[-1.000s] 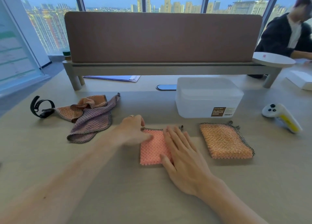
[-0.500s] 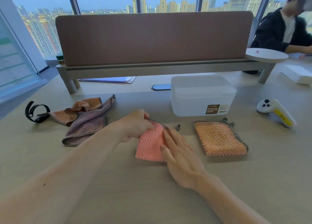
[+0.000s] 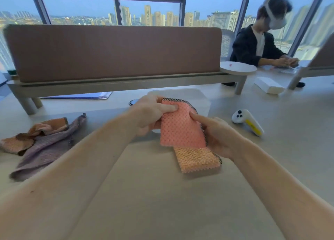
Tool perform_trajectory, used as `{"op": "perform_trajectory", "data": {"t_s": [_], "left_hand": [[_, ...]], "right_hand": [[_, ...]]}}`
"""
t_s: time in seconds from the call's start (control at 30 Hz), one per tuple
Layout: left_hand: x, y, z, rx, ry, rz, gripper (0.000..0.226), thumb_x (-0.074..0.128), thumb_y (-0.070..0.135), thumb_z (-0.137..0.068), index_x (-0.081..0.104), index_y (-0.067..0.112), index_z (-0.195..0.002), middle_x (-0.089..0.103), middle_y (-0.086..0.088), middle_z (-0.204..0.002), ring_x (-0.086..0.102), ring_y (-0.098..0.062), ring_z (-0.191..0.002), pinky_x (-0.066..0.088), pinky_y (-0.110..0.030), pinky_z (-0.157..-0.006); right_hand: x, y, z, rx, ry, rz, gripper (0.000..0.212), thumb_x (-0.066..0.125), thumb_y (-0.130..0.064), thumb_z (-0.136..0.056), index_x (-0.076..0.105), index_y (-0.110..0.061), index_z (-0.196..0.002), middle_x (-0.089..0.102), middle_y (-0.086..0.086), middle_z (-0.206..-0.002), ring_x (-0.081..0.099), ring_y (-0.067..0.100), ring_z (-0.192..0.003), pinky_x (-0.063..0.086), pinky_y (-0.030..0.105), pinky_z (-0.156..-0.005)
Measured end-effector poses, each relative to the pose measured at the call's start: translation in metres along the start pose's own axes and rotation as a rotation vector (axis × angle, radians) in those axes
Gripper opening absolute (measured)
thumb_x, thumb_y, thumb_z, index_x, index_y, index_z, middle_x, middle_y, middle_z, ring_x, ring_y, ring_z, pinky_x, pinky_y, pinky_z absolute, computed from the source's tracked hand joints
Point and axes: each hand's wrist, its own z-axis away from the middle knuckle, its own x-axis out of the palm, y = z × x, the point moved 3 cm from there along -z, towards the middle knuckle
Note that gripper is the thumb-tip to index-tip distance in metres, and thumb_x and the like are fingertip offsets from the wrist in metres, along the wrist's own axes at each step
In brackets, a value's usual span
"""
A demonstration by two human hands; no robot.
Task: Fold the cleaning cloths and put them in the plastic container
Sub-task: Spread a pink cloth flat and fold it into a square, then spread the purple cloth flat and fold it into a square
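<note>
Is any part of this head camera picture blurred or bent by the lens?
Head view: the wide lens bows the brown desk divider and window frames; the folded pink cloth is sharp, while the seated person at the far right is motion-blurred.

1. We count four cleaning cloths: a pink cloth [image 3: 181,129], an orange folded cloth [image 3: 197,159], a purple cloth [image 3: 41,149] and an orange crumpled cloth [image 3: 27,138].
2. We see one plastic container [image 3: 202,99].
3. One white controller [image 3: 246,121].
4. Two hands: left hand [image 3: 150,116], right hand [image 3: 218,136].
</note>
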Motion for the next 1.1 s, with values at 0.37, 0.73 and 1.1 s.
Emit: {"op": "perform_trajectory", "data": {"t_s": [0.37,0.73,1.1], "left_hand": [[0.045,-0.091,-0.025,0.170,0.402,-0.426,0.045,0.076,0.036,-0.088,0.044,0.023,-0.117,0.059,0.004,-0.101,0.058,-0.007,-0.086,0.044,-0.019,-0.069],[0.056,-0.101,-0.026,0.265,0.456,-0.586,0.039,0.068,0.024,-0.093,0.040,0.023,-0.121,0.059,0.004,-0.109,0.062,-0.020,-0.102,0.044,-0.028,-0.078],[0.064,-0.123,-0.005,0.278,-0.051,-1.254,0.096,0.014,0.069,-0.084,0.021,0.011,-0.160,0.022,-0.009,-0.168,0.015,-0.027,-0.155,0.004,-0.043,-0.127]], "right_hand": [[-0.054,0.026,-0.033,-0.273,0.304,0.852,0.029,0.065,-0.041,-0.095,0.074,-0.014,-0.099,0.075,0.001,-0.089,0.069,0.023,-0.085,0.055,0.043,-0.076],[-0.058,0.034,-0.036,-0.378,0.398,1.031,0.023,0.068,-0.034,-0.094,0.072,-0.015,-0.106,0.065,-0.004,-0.091,0.060,0.013,-0.085,0.040,0.022,-0.065],[-0.029,0.078,-0.021,-0.617,0.149,1.511,0.084,-0.001,-0.072,-0.093,0.030,-0.026,-0.156,0.030,-0.004,-0.164,0.024,0.013,-0.151,0.017,0.030,-0.123]]}}
